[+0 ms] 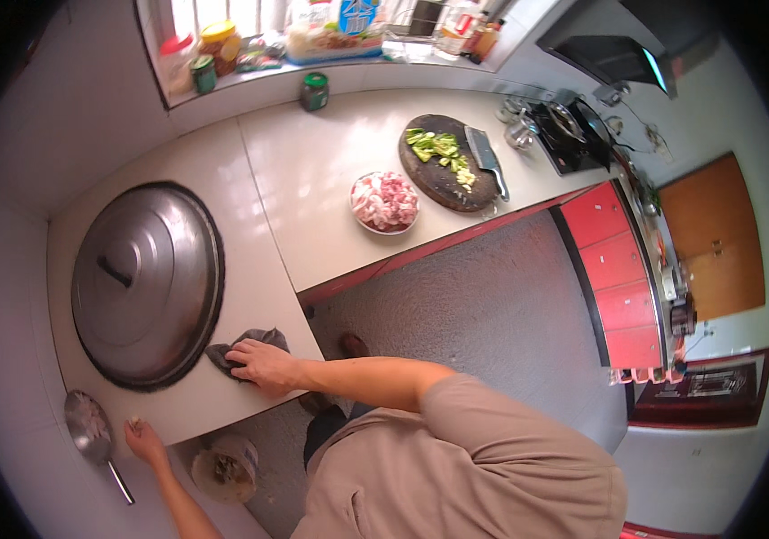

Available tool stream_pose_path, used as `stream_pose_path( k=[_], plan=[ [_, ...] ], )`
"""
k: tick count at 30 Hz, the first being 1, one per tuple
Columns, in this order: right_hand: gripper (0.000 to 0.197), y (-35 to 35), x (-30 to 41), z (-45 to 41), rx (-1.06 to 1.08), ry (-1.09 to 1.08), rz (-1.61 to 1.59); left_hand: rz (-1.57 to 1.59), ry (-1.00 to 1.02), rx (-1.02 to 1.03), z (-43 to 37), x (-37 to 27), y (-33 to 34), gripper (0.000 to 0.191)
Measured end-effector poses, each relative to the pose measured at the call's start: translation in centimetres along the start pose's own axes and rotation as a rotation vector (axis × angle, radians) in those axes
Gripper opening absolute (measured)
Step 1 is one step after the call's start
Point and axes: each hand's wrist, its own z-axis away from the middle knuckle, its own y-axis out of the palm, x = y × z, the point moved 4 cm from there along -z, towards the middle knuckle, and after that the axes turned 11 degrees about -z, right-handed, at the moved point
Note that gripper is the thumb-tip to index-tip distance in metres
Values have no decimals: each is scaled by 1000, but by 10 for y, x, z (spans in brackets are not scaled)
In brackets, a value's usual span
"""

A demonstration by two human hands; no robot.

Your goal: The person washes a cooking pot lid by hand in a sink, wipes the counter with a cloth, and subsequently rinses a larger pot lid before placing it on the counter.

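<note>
My right hand [264, 366] presses a dark grey cloth [270, 335] onto the pale tiled counter [259, 296], near its front edge. Beside the cloth lies a large round metal lid [162, 269] with a dark handle, set into the counter. At the counter's front left edge, my left hand [145, 441] has its fingers closed around a small pale piece [134, 422], too small to name. Left of that hand is a metal ladle [91, 428] with pale contents in its bowl. On the floor below stands a bucket [226, 468] with scraps inside.
A bowl of cut raw meat [385, 202] stands near a round chopping board [425, 176] bearing chopped green vegetable [439, 148], chopped pale bits [465, 178] and a cleaver [485, 149]. Farther along sits a gas stove [563, 145]. A green-lidded jar [315, 91] stands by the window ledge.
</note>
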Motion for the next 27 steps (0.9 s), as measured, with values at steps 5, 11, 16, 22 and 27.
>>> stream_pose_path(
  k=[5, 11, 16, 22, 27],
  plan=[
    [19, -74, 55, 48, -430, 5, -81, -197, 182, -319, 53, -42, -27, 40],
    [38, -49, -9, 222, -544, 854, -268, -187, 291, -480, 143, -142, -44, 14],
    [48, 15, -34, 422, -199, 1116, -250, 3, 638, -218, 233, -272, -4, 8],
    [63, 66, -8, 601, -416, 1745, -997, 78, 946, 655, 383, -378, 108, 48],
    [47, 73, 9, 665, -885, 1577, -1181, -70, 1161, 919, 469, -453, 142, 47]
  ],
)
